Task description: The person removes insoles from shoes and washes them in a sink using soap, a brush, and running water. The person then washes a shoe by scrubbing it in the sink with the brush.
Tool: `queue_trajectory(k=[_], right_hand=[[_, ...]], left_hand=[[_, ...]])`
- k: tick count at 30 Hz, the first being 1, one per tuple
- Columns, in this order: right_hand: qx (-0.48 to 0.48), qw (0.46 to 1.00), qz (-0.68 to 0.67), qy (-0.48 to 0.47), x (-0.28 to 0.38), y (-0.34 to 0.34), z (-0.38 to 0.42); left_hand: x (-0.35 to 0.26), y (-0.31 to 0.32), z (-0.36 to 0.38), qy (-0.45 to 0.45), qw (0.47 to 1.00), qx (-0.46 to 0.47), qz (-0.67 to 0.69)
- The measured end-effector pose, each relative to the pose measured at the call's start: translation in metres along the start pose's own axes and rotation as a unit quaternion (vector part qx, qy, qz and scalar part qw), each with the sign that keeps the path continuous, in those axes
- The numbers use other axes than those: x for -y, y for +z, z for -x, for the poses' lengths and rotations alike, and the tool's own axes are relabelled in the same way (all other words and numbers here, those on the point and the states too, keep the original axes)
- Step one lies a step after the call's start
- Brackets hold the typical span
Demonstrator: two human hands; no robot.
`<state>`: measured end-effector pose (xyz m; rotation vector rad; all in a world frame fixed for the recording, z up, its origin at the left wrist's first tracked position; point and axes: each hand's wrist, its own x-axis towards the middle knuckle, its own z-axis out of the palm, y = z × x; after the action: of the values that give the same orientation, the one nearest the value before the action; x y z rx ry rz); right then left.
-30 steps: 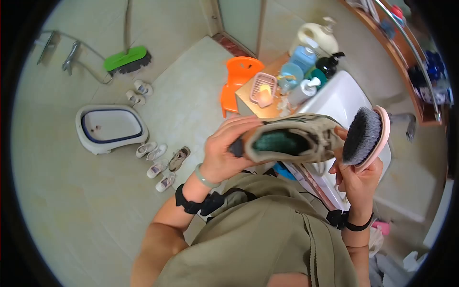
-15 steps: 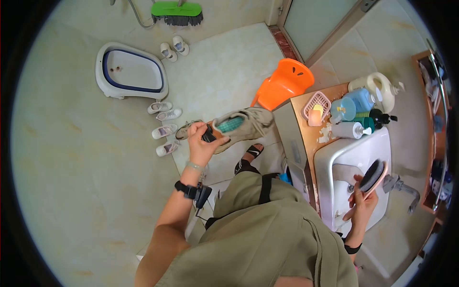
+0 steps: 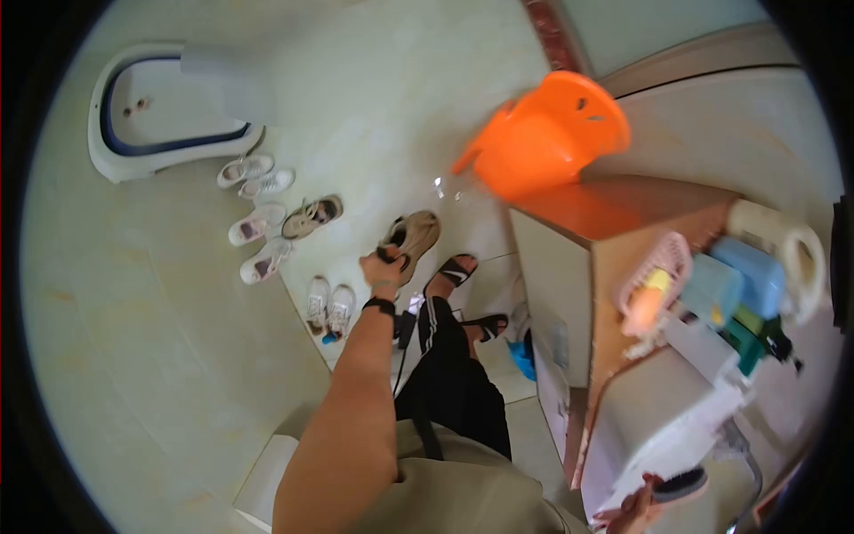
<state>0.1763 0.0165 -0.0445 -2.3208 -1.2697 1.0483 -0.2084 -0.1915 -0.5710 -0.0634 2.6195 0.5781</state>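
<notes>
My left hand (image 3: pixel 382 270) is closed on the heel end of a tan shoe (image 3: pixel 414 236), low over the floor near my feet. A second tan shoe (image 3: pixel 313 216) stands on the floor to the left of it, beside white shoes (image 3: pixel 258 222). At the lower right, my right hand (image 3: pixel 632 509) holds a brush (image 3: pixel 680 487) with dark bristles at the sink (image 3: pixel 636 418). Its fingers are partly blurred and cut off by the frame edge.
An orange chair (image 3: pixel 551 138) stands beside the wooden counter (image 3: pixel 605 294). On the counter are a pink basket (image 3: pixel 656 276) and several bottles (image 3: pixel 756 271). A white tub (image 3: pixel 133 165) is at the upper left. Another white pair (image 3: pixel 330 305) stands near my left forearm.
My left hand has lowered the tan shoe toward the floor. The view has tilted and shifted, so the sink and my right hand with the brush now appear lower in the frame.
</notes>
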Motion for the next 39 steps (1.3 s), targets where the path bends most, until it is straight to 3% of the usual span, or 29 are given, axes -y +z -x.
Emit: queue_trajectory(k=[2, 4, 5, 7, 9, 11, 13, 15, 17, 18, 19, 20, 22, 24, 26, 28, 31, 34, 36, 37, 39], right_hand=[[-0.015, 1.000, 0.018, 0.000, 0.006, 0.023, -0.003], [-0.081, 0.996, 0.022, -0.025, 0.004, 0.048, 0.005], [-0.118, 0.992, 0.025, -0.039, 0.001, 0.055, 0.007], [-0.107, 0.991, 0.060, -0.059, 0.002, 0.063, 0.007], [-0.119, 0.987, 0.062, -0.091, -0.004, 0.061, 0.002], [-0.123, 0.991, 0.012, -0.050, -0.014, 0.040, -0.004], [-0.033, 0.999, -0.009, -0.013, -0.024, 0.024, -0.007], [-0.134, 0.975, -0.175, -0.032, -0.041, 0.045, -0.023], [-0.095, 0.992, -0.080, 0.005, -0.030, 0.038, -0.017], [-0.121, 0.984, -0.131, -0.012, -0.050, 0.031, -0.026], [-0.134, 0.981, -0.137, 0.033, -0.041, 0.036, -0.023], [-0.098, 0.979, -0.178, -0.032, -0.052, 0.030, -0.023], [-0.144, 0.987, -0.067, 0.018, -0.056, 0.026, -0.025], [-0.102, 0.972, -0.212, -0.028, -0.043, 0.028, -0.009], [-0.061, 0.964, -0.256, -0.040, -0.047, 0.023, 0.001], [-0.039, 0.964, -0.262, -0.033, -0.059, 0.024, 0.005], [-0.021, 0.963, -0.252, -0.095, -0.068, 0.026, 0.005], [0.002, 0.955, -0.278, -0.103, -0.066, 0.012, 0.001], [0.007, 0.937, -0.347, -0.052, -0.061, -0.004, -0.009], [0.018, 0.957, -0.288, -0.021, -0.059, -0.021, -0.015], [0.017, 0.981, -0.186, -0.056, -0.088, -0.044, -0.052]], left_hand=[[0.010, 0.029, -0.017, 0.024, 0.993, -0.018, 0.117], [-0.017, 0.026, -0.022, 0.020, 0.996, -0.057, 0.071], [0.001, 0.047, -0.038, 0.003, 0.997, -0.039, 0.067], [-0.010, 0.045, -0.044, -0.131, 0.989, 0.009, 0.064], [0.014, 0.059, -0.052, -0.127, 0.989, 0.060, 0.047], [0.017, 0.053, -0.055, -0.109, 0.987, 0.107, 0.038], [0.001, 0.031, -0.042, 0.019, 0.970, 0.240, 0.031], [-0.014, 0.011, -0.024, 0.084, 0.962, 0.259, 0.018], [-0.024, -0.005, -0.012, 0.153, 0.947, 0.278, 0.042], [-0.031, -0.012, -0.010, 0.184, 0.939, 0.288, 0.030], [-0.039, -0.018, -0.008, 0.179, 0.929, 0.320, 0.058], [-0.045, -0.024, -0.004, 0.194, 0.915, 0.336, 0.113], [-0.066, -0.037, -0.005, 0.217, 0.898, 0.364, 0.118], [-0.111, -0.066, 0.009, 0.229, 0.876, 0.410, 0.108], [-0.159, -0.099, 0.032, 0.236, 0.863, 0.439, 0.080], [-0.173, -0.122, 0.038, 0.245, 0.876, 0.413, 0.046], [-0.173, -0.148, 0.050, 0.291, 0.883, 0.368, 0.021], [-0.147, -0.191, 0.066, 0.306, 0.889, 0.340, 0.007], [-0.112, -0.207, 0.071, 0.314, 0.889, 0.333, 0.020], [-0.086, -0.213, 0.065, 0.319, 0.889, 0.328, 0.028], [-0.048, -0.235, 0.072, 0.297, 0.895, 0.333, -0.027]])
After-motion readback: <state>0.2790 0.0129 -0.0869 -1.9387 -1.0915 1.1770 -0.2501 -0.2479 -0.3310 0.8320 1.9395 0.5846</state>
